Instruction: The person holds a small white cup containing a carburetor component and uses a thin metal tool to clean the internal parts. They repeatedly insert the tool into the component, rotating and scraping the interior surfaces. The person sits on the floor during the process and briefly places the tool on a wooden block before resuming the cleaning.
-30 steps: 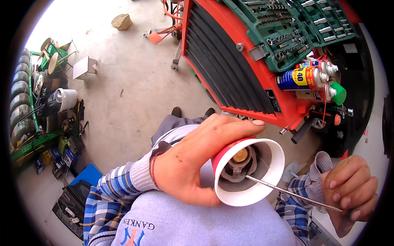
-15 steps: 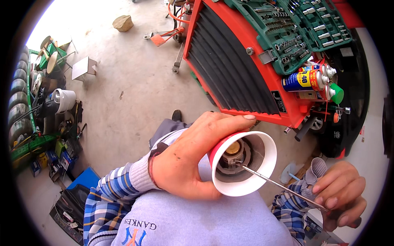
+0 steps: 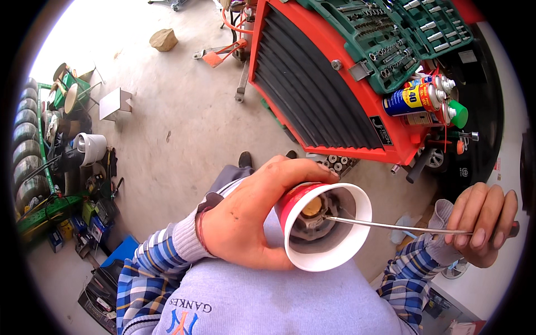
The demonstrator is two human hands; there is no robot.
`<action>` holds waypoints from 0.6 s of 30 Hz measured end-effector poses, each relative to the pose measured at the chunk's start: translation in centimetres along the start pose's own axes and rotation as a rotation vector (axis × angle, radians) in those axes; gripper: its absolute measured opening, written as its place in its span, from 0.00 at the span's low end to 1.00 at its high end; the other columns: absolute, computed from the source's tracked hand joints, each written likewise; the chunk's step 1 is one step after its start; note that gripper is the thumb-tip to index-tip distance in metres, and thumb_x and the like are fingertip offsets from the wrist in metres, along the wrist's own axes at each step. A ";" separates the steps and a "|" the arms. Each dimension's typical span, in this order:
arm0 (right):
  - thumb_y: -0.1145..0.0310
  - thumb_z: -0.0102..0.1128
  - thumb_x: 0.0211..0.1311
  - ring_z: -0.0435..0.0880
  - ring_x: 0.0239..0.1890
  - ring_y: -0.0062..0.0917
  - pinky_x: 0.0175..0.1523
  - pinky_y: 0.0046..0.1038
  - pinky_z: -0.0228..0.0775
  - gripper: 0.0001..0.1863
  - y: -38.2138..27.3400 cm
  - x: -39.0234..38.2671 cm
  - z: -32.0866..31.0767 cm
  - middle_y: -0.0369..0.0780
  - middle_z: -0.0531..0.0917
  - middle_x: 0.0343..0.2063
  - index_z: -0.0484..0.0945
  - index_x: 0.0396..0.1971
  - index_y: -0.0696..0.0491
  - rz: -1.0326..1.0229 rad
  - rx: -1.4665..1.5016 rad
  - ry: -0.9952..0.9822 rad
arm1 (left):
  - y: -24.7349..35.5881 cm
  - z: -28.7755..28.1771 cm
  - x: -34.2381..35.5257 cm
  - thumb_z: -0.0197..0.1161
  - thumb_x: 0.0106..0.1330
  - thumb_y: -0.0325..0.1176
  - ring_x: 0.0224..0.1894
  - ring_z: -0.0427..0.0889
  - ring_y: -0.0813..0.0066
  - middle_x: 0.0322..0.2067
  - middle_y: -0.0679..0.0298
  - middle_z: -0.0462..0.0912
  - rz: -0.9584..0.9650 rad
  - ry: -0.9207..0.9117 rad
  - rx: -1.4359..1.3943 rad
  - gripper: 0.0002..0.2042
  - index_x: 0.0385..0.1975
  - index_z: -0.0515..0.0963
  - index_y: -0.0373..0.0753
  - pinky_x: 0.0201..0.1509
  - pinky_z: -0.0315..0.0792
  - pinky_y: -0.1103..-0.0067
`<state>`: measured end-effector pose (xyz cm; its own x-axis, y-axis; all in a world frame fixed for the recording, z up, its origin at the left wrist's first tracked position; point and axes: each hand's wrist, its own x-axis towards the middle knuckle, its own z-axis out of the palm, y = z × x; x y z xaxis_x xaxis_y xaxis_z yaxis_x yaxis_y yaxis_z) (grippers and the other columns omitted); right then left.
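Cup with a red outer wall and a broad white rim (image 3: 329, 262) is held in the air before the person's grey sweatshirt (image 3: 268, 296), tilted so that its mouth faces up and to the right. Inside it sits a dark grey, ring-like part (image 3: 310, 231) with a round brass-coloured cap (image 3: 311, 206). The left hand (image 3: 240, 215) grasps the cup from the left, thumb below and fingers over the top. The right hand (image 3: 483, 223) — fingers curled — grips a long, thin metal rod (image 3: 399, 226) near its dark end; the rod crosses the rim, and its tip is at the grey part, though whether the two touch I cannot tell.

Beyond the hands stands a red cabinet with a black ribbed top (image 3: 318, 84). At its right side lie an open green plastic case of silver sockets (image 3: 357, 43) and a cluster of blue, yellow and red spray cans (image 3: 413, 99). Across the pale concrete floor (image 3: 167, 173), to the left, are a white bucket (image 3: 96, 148), a small white stool (image 3: 114, 104) and a row of dark tyres (image 3: 27, 148) — with a beige stone block (image 3: 163, 39) farther off.
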<state>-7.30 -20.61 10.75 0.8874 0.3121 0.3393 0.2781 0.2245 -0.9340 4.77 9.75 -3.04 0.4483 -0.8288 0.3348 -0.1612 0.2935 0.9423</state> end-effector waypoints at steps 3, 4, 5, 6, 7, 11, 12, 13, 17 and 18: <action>0.77 0.71 0.55 0.87 0.37 0.33 0.42 0.32 0.86 0.14 -2.1 2.0 -1.8 0.44 0.86 0.38 0.75 0.38 0.54 0.076 -0.111 -0.316 | 0.0 0.5 -0.2 0.79 0.47 0.39 0.58 0.73 0.55 0.58 0.52 0.72 -0.027 0.020 -0.107 0.43 0.63 0.63 0.35 0.61 0.68 0.66; 0.76 0.73 0.54 0.88 0.37 0.33 0.42 0.31 0.86 0.15 -2.5 2.4 -1.6 0.44 0.86 0.38 0.76 0.39 0.54 0.100 -0.142 -0.343 | 0.2 0.3 0.0 0.77 0.47 0.37 0.59 0.72 0.54 0.58 0.51 0.72 0.007 0.012 -0.066 0.41 0.62 0.64 0.34 0.61 0.68 0.65; 0.76 0.75 0.52 0.88 0.37 0.33 0.42 0.31 0.86 0.17 -2.9 2.8 -1.4 0.44 0.86 0.39 0.76 0.40 0.54 0.122 -0.173 -0.373 | 0.3 -0.1 0.3 0.78 0.47 0.38 0.59 0.73 0.54 0.58 0.49 0.72 0.037 -0.022 0.001 0.42 0.63 0.63 0.34 0.61 0.69 0.65; 0.75 0.76 0.51 0.88 0.37 0.33 0.42 0.31 0.86 0.19 -3.1 3.3 -0.6 0.45 0.87 0.38 0.76 0.40 0.54 0.148 -0.195 -0.356 | 0.5 -0.5 0.6 0.79 0.46 0.39 0.59 0.74 0.54 0.58 0.47 0.72 0.072 -0.057 0.063 0.43 0.63 0.63 0.33 0.60 0.70 0.65; 0.75 0.76 0.51 0.88 0.36 0.33 0.41 0.30 0.85 0.18 -2.9 3.7 -0.1 0.46 0.87 0.38 0.76 0.40 0.54 0.153 -0.201 -0.350 | 0.6 -0.8 0.6 0.81 0.46 0.40 0.59 0.75 0.54 0.58 0.46 0.73 0.106 -0.091 0.126 0.44 0.63 0.63 0.33 0.60 0.70 0.66; 0.77 0.71 0.55 0.85 0.32 0.33 0.37 0.27 0.82 0.13 -2.1 5.2 1.1 0.48 0.86 0.36 0.75 0.37 0.55 0.151 -0.209 -0.340 | 1.5 -0.5 0.3 0.72 0.48 0.31 0.55 0.74 0.53 0.54 0.50 0.73 0.089 -0.070 0.127 0.38 0.63 0.66 0.34 0.57 0.71 0.65; 0.77 0.71 0.55 0.85 0.32 0.33 0.37 0.27 0.82 0.13 -2.3 5.6 1.5 0.48 0.86 0.36 0.75 0.37 0.55 0.146 -0.216 -0.340 | 1.3 -0.4 0.4 0.71 0.48 0.31 0.53 0.75 0.53 0.53 0.50 0.73 0.104 -0.064 0.125 0.38 0.64 0.65 0.33 0.56 0.72 0.66; 0.76 0.74 0.52 0.86 0.35 0.32 0.40 0.27 0.84 0.17 -2.3 5.4 1.3 0.46 0.86 0.37 0.75 0.39 0.55 0.134 -0.230 -0.340 | 1.1 -0.3 0.4 0.71 0.48 0.31 0.53 0.76 0.53 0.53 0.50 0.73 0.108 -0.068 0.112 0.39 0.64 0.65 0.33 0.56 0.72 0.66; 0.75 0.76 0.50 0.86 0.38 0.31 0.43 0.27 0.85 0.20 -3.4 5.2 0.5 0.43 0.87 0.38 0.75 0.41 0.54 0.160 -0.280 -0.423 | 0.3 -0.4 0.1 0.71 0.50 0.33 0.54 0.75 0.54 0.55 0.49 0.72 0.063 -0.097 0.016 0.40 0.65 0.63 0.32 0.58 0.71 0.67; 0.75 0.76 0.51 0.86 0.38 0.30 0.44 0.27 0.85 0.19 -3.6 5.1 0.6 0.42 0.87 0.38 0.76 0.40 0.54 0.156 -0.295 -0.439 | 0.3 -0.4 -0.1 0.71 0.50 0.33 0.55 0.75 0.54 0.56 0.49 0.72 0.038 -0.107 -0.015 0.40 0.65 0.62 0.31 0.59 0.71 0.67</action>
<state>-3.97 -19.25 15.88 0.7070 0.6911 0.1501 0.3029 -0.1041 -0.9473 5.07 10.12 -2.82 0.3459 -0.8626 0.3691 -0.1630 0.3322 0.9290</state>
